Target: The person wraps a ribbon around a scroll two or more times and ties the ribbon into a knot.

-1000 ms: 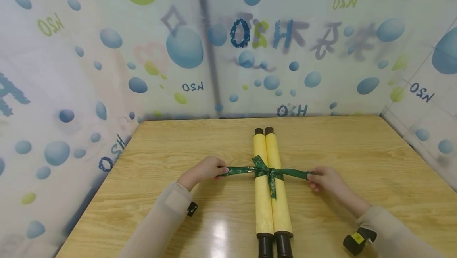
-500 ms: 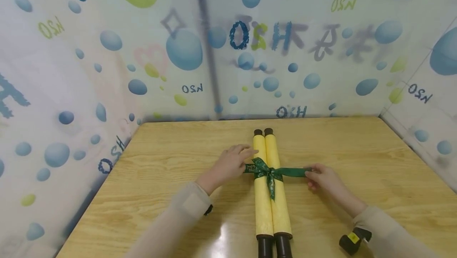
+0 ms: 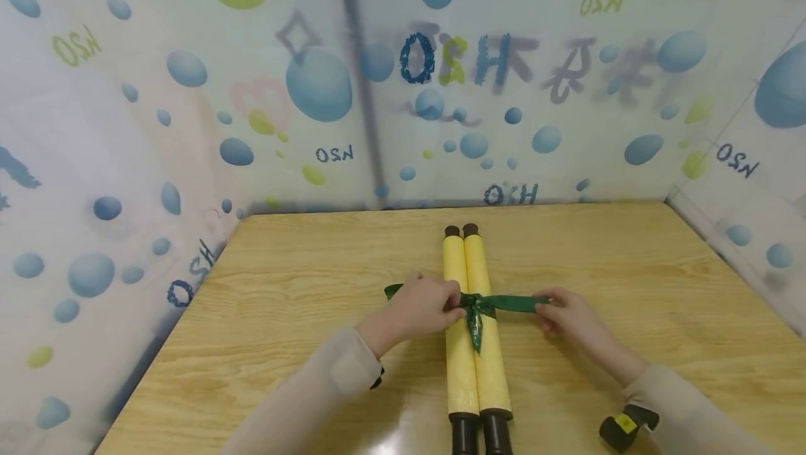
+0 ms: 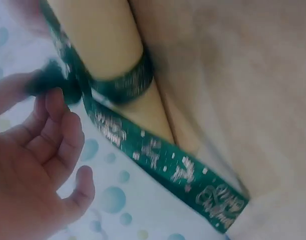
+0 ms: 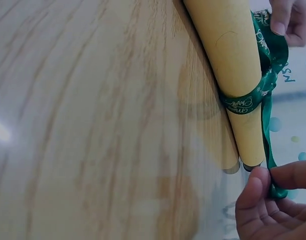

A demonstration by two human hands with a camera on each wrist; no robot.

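Note:
Two yellow scrolls [image 3: 493,378] with dark brown ends lie side by side on the table. A green ribbon [image 3: 511,304] printed with pale lettering is tied round both, with a knot on top. My left hand [image 3: 420,304] is over the left scroll, thumb and forefinger pinching the ribbon close to the knot. In the left wrist view its other fingers are loosely bent, and a loose ribbon tail [image 4: 158,157] slants away beneath. To the right of the scrolls, my right hand [image 3: 569,316] pinches the ribbon's right-hand part, drawn out sideways. The left hand covers part of the band.
The wood-grain table [image 3: 302,266] reaches back to a patterned curtain [image 3: 390,77] with blue and green drops. A black device with a yellow label [image 3: 623,427] is at the right wrist. The scrolls' dark handles [image 3: 464,434] point toward me.
My left hand let go of the ribbon's left tail, moved right to the knot and now pinches ribbon there. The right hand stays nearly still, holding its part.

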